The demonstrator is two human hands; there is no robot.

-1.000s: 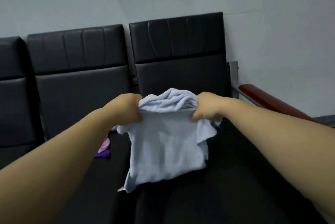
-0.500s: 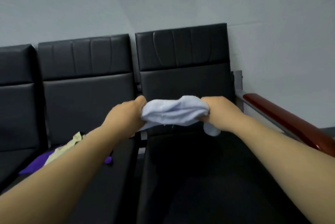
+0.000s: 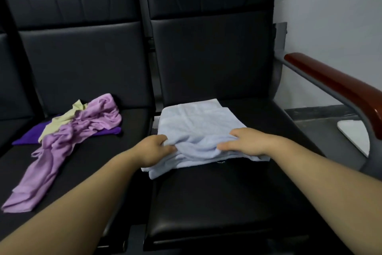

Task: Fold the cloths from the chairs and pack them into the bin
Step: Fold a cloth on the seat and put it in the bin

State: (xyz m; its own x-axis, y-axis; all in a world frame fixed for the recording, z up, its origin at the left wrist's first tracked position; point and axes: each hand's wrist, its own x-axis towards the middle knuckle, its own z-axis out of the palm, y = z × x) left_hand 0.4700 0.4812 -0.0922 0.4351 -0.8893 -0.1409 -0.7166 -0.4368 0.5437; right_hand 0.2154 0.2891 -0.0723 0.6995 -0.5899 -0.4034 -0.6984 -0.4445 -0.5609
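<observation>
A pale blue cloth (image 3: 194, 122) lies folded flat on the seat of the right black chair (image 3: 206, 203). My left hand (image 3: 154, 149) grips the cloth's near left edge, where the fabric bunches up. My right hand (image 3: 246, 143) rests on the near right part, fingers curled into the bunched fabric. On the middle chair's seat (image 3: 82, 161) lies a loose heap: a lilac cloth (image 3: 62, 147), a pale yellow cloth (image 3: 60, 120) and a dark purple cloth (image 3: 31, 137) underneath. No bin is in view.
A red-brown wooden armrest (image 3: 339, 87) on a grey metal frame borders the right chair. Behind it are a grey wall and dark floor, with a white flat object (image 3: 353, 133) on the floor. A third black chair shows at the far left edge.
Both hands have brought the blue cloth down from mid-air onto the right seat, where it now lies folded. My view has tilted downward, showing the heap on the middle chair.
</observation>
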